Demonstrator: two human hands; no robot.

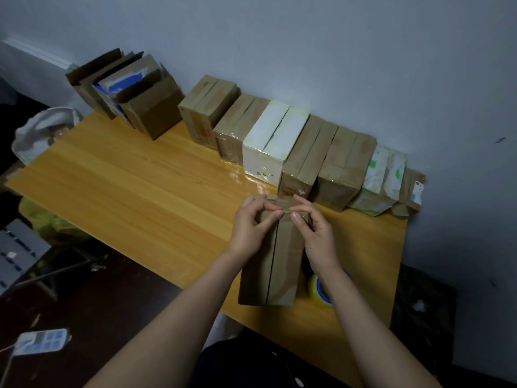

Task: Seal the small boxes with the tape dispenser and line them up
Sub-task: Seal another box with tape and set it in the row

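A brown cardboard box (275, 264) lies on the wooden table (140, 186) in front of me, its top flaps meeting in a dark centre seam. My left hand (253, 222) and my right hand (310, 228) both grip its far end, fingers curled over the edge and thumbs pressing near the seam. A roll of clear tape on a blue core (320, 289) rests on the table just right of the box, partly hidden under my right forearm. Several closed boxes (279, 135) stand side by side in a row along the wall.
Open brown boxes (131, 93) stand at the far left of the table by the wall. A white bag (42, 130) sits off the table's left edge. A power strip (42, 341) lies on the dark floor at the lower left.
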